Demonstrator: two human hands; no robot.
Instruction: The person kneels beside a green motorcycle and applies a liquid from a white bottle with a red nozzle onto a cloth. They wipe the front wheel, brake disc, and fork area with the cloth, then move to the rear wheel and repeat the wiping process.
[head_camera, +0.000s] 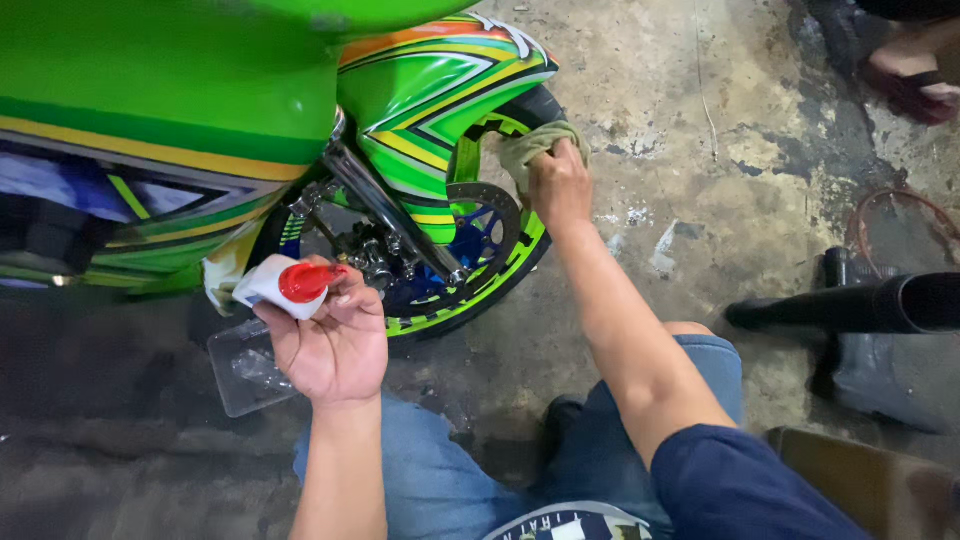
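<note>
Head view: right hand (558, 185) presses a green rag (530, 145) on the motorcycle's front tyre (535, 105), fingers curled over it; left hand (330, 340) grips a red-capped white bottle (285, 285) beside the wheel.

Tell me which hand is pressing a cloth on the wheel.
The right hand: it presses the cloth against the tyre. The left hand holds a red-capped bottle.
</note>
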